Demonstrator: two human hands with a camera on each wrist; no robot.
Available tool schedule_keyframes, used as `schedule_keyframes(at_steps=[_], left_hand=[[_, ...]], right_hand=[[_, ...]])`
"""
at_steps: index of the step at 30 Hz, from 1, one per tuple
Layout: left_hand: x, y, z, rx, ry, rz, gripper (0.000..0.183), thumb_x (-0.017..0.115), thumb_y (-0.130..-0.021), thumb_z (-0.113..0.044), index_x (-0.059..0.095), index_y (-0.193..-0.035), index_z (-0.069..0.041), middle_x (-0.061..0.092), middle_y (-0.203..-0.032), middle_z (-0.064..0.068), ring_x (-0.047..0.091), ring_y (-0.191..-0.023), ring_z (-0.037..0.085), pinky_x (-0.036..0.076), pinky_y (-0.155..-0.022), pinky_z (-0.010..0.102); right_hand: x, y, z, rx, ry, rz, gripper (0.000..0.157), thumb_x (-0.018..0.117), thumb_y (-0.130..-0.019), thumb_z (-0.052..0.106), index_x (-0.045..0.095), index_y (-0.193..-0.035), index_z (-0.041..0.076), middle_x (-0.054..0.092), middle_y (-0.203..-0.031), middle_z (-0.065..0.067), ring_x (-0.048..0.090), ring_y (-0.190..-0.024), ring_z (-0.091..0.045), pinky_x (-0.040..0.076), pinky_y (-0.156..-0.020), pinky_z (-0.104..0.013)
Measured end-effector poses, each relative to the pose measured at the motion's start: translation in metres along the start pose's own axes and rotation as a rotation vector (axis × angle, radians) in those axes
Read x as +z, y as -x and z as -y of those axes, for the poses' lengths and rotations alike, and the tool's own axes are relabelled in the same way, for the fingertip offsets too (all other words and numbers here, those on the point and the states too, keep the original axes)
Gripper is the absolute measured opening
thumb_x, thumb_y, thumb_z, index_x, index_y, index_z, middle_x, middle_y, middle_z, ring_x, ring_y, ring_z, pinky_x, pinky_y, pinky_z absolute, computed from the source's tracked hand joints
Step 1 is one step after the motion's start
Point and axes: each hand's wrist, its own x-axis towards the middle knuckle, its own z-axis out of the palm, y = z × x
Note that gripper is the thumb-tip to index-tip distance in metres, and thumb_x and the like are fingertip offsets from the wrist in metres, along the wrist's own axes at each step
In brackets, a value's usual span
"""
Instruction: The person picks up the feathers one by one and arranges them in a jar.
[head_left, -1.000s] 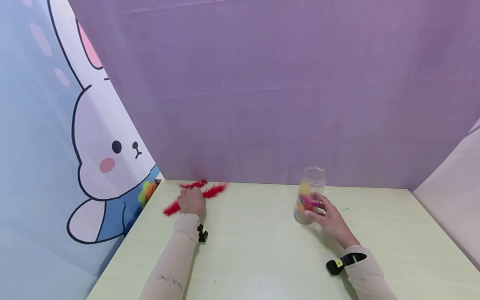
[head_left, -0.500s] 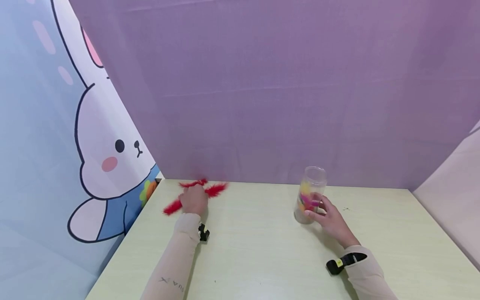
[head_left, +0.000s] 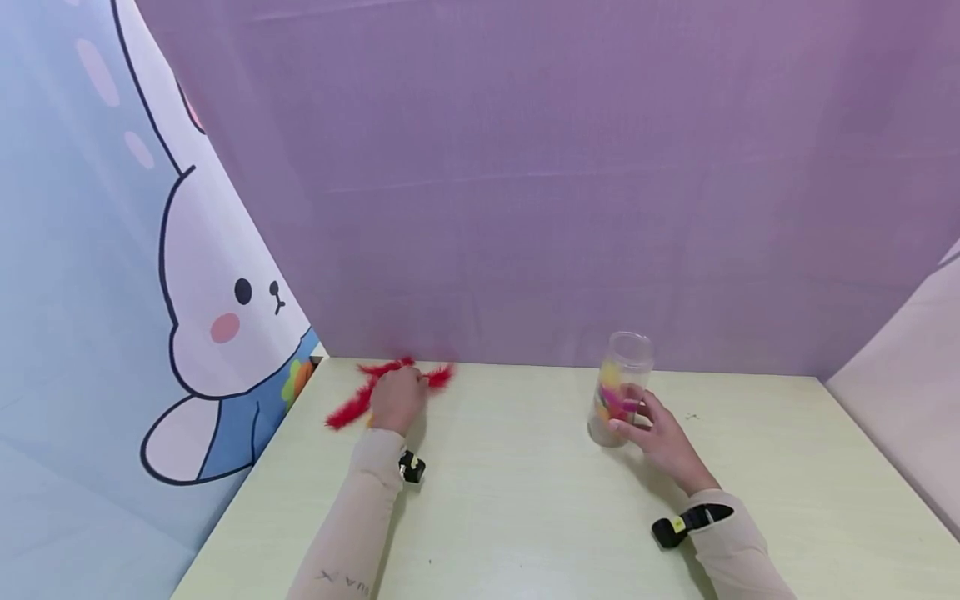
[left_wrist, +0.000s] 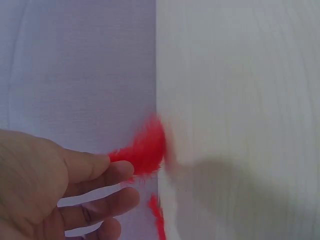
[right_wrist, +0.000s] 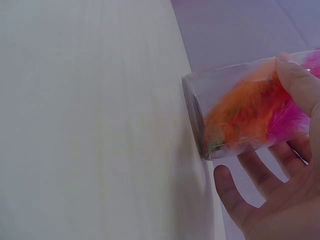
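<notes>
My left hand (head_left: 397, 398) is at the far left of the table, pinching a red feather (left_wrist: 145, 150) between thumb and forefinger; the feather's tip (head_left: 440, 377) shows to the right of the hand. Another red feather (head_left: 348, 412) lies just left of that hand, and a thinner red one (head_left: 384, 367) is behind it. On the right, my right hand (head_left: 663, 437) holds a clear, tall cylindrical jar (head_left: 630, 354) upright, thumb on the near side and fingers around the far side. Orange feathers (right_wrist: 245, 110) and a magenta feather (right_wrist: 290, 120) fill its lower part.
The pale wooden table (head_left: 510, 483) ends at a hanging purple cloth (head_left: 525, 208) along its back edge. A blue cloth printed with a rabbit (head_left: 217, 250) hangs on the left. A tiny orange bit (head_left: 370, 422) shows beside my left hand.
My left hand has slid right and slightly away along the red feathers, uncovering more of the left one and covering more of the right one. My right hand and the jar have stayed put.
</notes>
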Motion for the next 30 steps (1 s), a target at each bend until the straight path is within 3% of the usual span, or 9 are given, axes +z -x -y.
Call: schedule_keyframes(at_steps=[6,10,13,15,24,30], left_hand=[[-0.001,0.004,-0.001,-0.035,0.044,-0.002,0.023,0.067,-0.091,-0.015,0.062,-0.071,-0.007,0.062,-0.065,0.009,0.062,-0.065,0.031,0.046,-0.052,0.041],[0.002,0.006,0.000,-0.070,0.064,-0.001,0.015,0.069,-0.089,-0.014,0.060,-0.093,-0.003,0.066,-0.073,0.013,0.066,-0.070,0.035,0.050,-0.054,0.045],[0.004,0.007,0.001,-0.081,0.071,-0.005,0.026,0.069,-0.090,-0.014,0.060,-0.112,-0.004,0.073,-0.086,0.017,0.069,-0.079,0.041,0.054,-0.059,0.050],[0.005,0.007,0.002,-0.085,0.074,-0.004,0.028,0.068,-0.092,-0.015,0.061,-0.116,-0.005,0.074,-0.092,0.017,0.070,-0.083,0.042,0.055,-0.062,0.051],[0.008,0.002,0.002,-0.128,0.093,0.033,0.025,0.068,-0.097,-0.029,0.063,-0.088,-0.007,0.069,-0.079,0.010,0.067,-0.073,0.031,0.051,-0.057,0.045],[0.009,-0.001,0.000,-0.161,0.054,0.101,0.022,0.061,-0.100,-0.020,0.065,-0.082,-0.008,0.069,-0.079,0.009,0.067,-0.078,0.032,0.054,-0.062,0.046]], right_hand=[[-0.001,-0.001,-0.002,0.004,-0.020,0.002,0.077,0.070,-0.097,0.038,0.031,-0.159,0.014,0.046,-0.153,-0.024,0.046,-0.140,-0.044,0.046,-0.109,-0.059],[-0.002,-0.001,-0.002,0.005,-0.024,0.002,0.077,0.070,-0.097,0.037,0.030,-0.159,0.013,0.045,-0.153,-0.024,0.046,-0.140,-0.045,0.046,-0.109,-0.059],[-0.002,-0.001,-0.001,0.010,-0.026,0.001,0.078,0.070,-0.097,0.038,0.030,-0.159,0.013,0.045,-0.153,-0.024,0.045,-0.141,-0.045,0.045,-0.110,-0.059],[-0.002,0.000,-0.001,0.013,-0.028,0.002,0.078,0.070,-0.097,0.038,0.030,-0.159,0.013,0.045,-0.153,-0.024,0.045,-0.141,-0.045,0.045,-0.110,-0.059],[-0.003,0.001,-0.001,0.028,-0.024,0.002,0.078,0.070,-0.097,0.039,0.030,-0.159,0.013,0.044,-0.154,-0.025,0.045,-0.141,-0.046,0.046,-0.109,-0.059],[-0.003,0.001,-0.003,0.025,-0.022,-0.003,0.077,0.070,-0.097,0.038,0.031,-0.158,0.013,0.045,-0.153,-0.025,0.045,-0.141,-0.045,0.045,-0.110,-0.059]])
